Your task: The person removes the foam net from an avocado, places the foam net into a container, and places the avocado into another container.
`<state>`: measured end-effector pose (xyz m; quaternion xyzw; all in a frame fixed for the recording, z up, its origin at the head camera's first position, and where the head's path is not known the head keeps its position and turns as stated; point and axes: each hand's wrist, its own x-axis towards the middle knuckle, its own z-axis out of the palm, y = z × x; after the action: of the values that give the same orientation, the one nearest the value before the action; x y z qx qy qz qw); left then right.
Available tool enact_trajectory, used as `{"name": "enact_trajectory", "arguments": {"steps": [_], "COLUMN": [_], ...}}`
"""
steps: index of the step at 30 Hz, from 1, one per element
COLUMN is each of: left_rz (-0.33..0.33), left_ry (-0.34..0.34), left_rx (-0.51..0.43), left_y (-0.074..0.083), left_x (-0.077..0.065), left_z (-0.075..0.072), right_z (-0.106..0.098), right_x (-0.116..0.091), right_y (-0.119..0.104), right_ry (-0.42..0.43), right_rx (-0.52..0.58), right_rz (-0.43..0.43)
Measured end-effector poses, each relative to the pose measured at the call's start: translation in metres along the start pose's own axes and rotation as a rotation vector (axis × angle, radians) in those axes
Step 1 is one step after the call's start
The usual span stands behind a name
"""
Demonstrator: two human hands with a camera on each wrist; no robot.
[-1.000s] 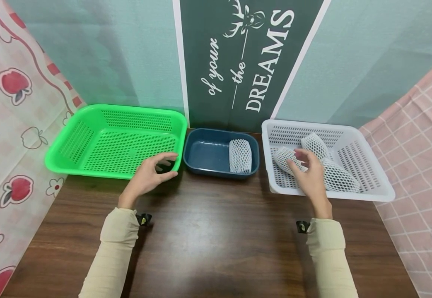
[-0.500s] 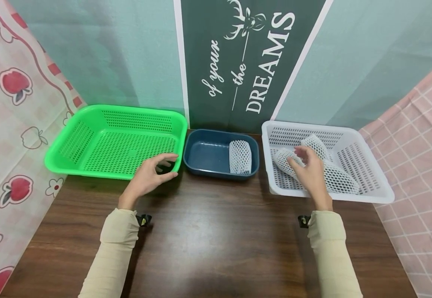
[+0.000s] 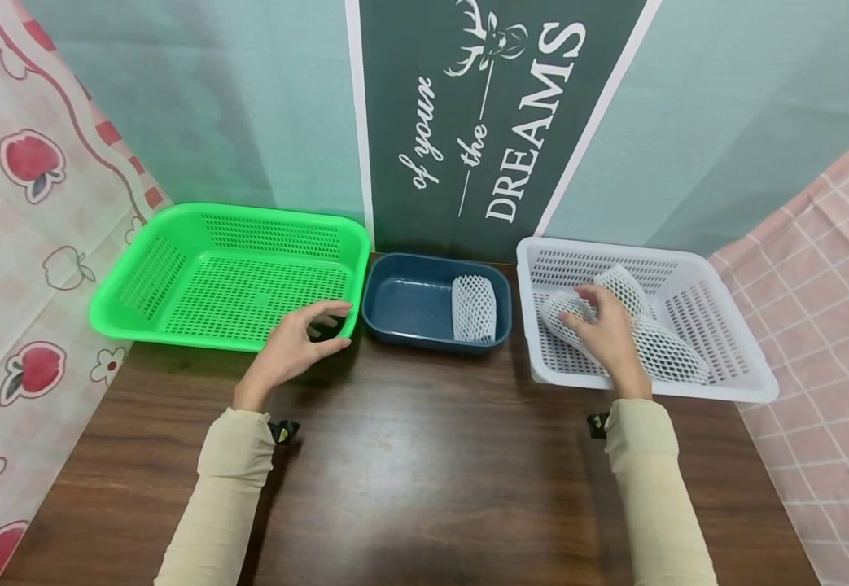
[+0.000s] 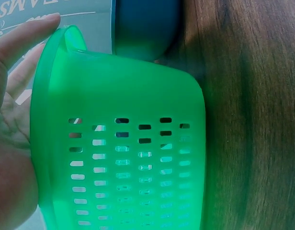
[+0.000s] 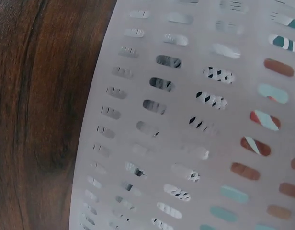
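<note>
My right hand (image 3: 610, 338) reaches over the front rim of the white basket (image 3: 742, 358), thumb and fingers apart at the leftmost white foam fruit net (image 3: 559, 313). Whether they touch it is unclear. Two more foam nets, one behind (image 3: 620, 285) and one to the right (image 3: 666, 350), lie in that basket. My left hand (image 3: 295, 346) is at the front right corner of the green basket (image 3: 112, 321), fingers loosely bent and holding nothing. The left wrist view has its fingers (image 4: 28, 38) beside the green rim; the right wrist view has only the basket's slotted wall (image 5: 138, 120) and the table.
Between the baskets stands a dark blue tub (image 3: 409, 305) with one foam net (image 3: 474, 309) at its right end. All sit on a brown wooden table (image 3: 424, 472). A curtain with lettering (image 3: 512, 138) hangs right behind, and patterned cloths flank both sides.
My right hand has shifted slightly forward and left, its thumb and fingers closer to the leftmost foam net. The left hand stays in place, and no foam net has visibly moved.
</note>
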<state>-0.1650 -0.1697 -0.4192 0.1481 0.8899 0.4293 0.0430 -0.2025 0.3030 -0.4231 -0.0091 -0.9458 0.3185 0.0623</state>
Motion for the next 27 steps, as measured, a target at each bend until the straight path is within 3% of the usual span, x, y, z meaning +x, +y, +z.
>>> {"name": "enact_trajectory", "arguments": {"steps": [10,18,27], "left_rz": [-0.003,-0.007,-0.005], "left_ry": [0.004,0.004,0.016], "left_rx": [0.006,0.012,0.010], "left_y": [-0.0008,0.0001,0.0000], "left_x": [0.0005,0.0017,0.0013], "left_z": [0.0001,0.0000,0.0010], "right_z": [0.0004,0.0045,0.0049], "right_x": [0.0049,0.0043,0.0053], "right_y": [0.0027,0.0039,0.0016], "right_ry": [-0.261,-0.286,-0.385], "right_rx": [-0.124,-0.206,-0.133], "right_rz": [0.090,0.134,0.175]}}
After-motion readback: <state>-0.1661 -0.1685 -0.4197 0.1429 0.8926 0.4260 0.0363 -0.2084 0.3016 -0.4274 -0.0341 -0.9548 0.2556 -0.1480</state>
